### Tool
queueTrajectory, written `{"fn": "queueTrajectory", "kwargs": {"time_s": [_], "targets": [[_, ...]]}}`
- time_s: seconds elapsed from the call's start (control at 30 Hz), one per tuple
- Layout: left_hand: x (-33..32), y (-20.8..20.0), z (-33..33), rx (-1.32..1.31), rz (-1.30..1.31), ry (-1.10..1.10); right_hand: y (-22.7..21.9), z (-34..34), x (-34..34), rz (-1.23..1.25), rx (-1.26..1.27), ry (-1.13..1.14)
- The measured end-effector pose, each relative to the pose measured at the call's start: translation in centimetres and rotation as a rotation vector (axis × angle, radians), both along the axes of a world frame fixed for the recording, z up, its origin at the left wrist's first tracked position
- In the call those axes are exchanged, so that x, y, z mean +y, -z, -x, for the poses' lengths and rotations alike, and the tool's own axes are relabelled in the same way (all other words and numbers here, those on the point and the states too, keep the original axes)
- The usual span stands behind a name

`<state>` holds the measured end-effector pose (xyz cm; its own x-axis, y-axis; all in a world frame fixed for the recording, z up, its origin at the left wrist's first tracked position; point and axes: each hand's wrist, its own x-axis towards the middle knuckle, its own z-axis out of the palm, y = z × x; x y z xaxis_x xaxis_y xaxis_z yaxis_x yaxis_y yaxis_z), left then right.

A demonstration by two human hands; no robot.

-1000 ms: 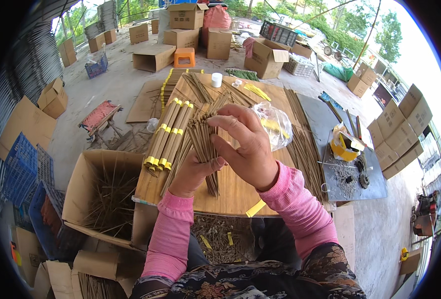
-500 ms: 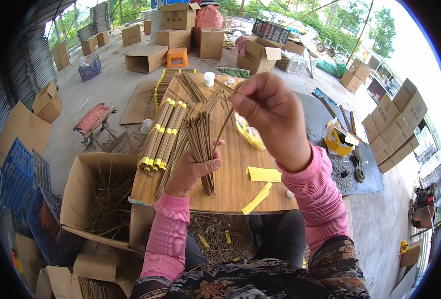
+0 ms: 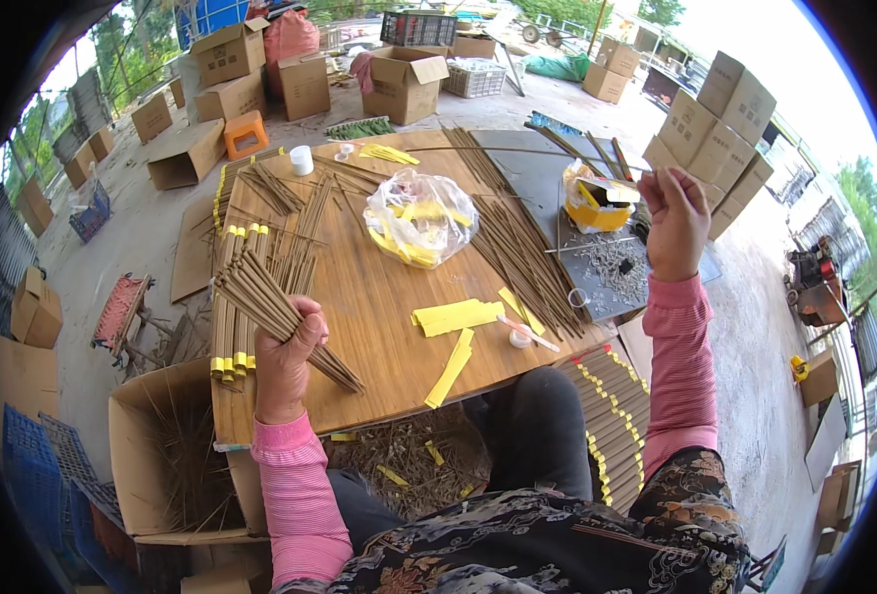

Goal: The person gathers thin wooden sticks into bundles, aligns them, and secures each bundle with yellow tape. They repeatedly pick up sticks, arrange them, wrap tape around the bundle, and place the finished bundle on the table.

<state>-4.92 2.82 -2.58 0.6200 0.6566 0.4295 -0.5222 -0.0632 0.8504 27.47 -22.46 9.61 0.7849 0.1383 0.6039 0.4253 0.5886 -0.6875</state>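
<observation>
My left hand [image 3: 288, 361] is closed around a bundle of thin brown sticks [image 3: 260, 297], tilted over the near left of the table. At the right, my raised right hand [image 3: 678, 213] has thumb and fingertips pinched together. One thin brown stick [image 3: 527, 150] appears to run leftward from that pinch, above the table's far edge. Beside the left hand lie rolled stick bundles [image 3: 228, 332] bound with yellow bands. Loose sticks [image 3: 305, 233] are spread just beyond them. Yellow paper strips [image 3: 453, 317] rest on the wooden table [image 3: 359, 327] between my hands.
A clear plastic bag [image 3: 420, 213] with yellow strips sits mid-table, left of more loose sticks [image 3: 517, 247]. A yellow container [image 3: 597, 208] stands on the dark board [image 3: 498, 148]. An open cardboard box [image 3: 141, 436] holds sticks at the lower left. Banded bundles [image 3: 607, 416] lie below the table's right side.
My right hand has swung away to the right from above the bundle. My left hand has moved left and tilted its sticks leftward. The view has turned right, uncovering the plastic bag.
</observation>
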Motion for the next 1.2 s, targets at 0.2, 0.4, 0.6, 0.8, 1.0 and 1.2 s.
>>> {"fn": "queueTrajectory", "kwargs": {"time_s": [0.2, 0.4, 0.6, 0.8, 1.0, 1.2], "targets": [[-0.3, -0.3, -0.3, 0.005, 0.009, -0.059, 14.8, -1.4, -3.5, -0.008, 0.432, 0.092], [-0.1, 0.0, -0.4, -0.017, 0.007, -0.060, 21.5, -2.6, -2.6, 0.226, 0.567, 0.099], [-0.6, -1.2, -0.2, 0.041, -0.032, -0.099, 24.1, -3.2, -3.2, 0.711, 0.305, 0.171], [0.1, -0.4, -0.2, 0.111, -0.013, -0.148, 20.6, -0.2, -2.2, 0.821, 0.133, 0.290], [0.1, 0.5, -0.4, 0.095, -0.085, -0.161, 14.7, 9.8, 4.4, 0.721, -0.208, -0.099], [-1.6, -1.2, -0.6, -0.068, 0.116, -0.181, 13.8, 21.2, 12.5, 0.874, -0.659, -0.330]]}}
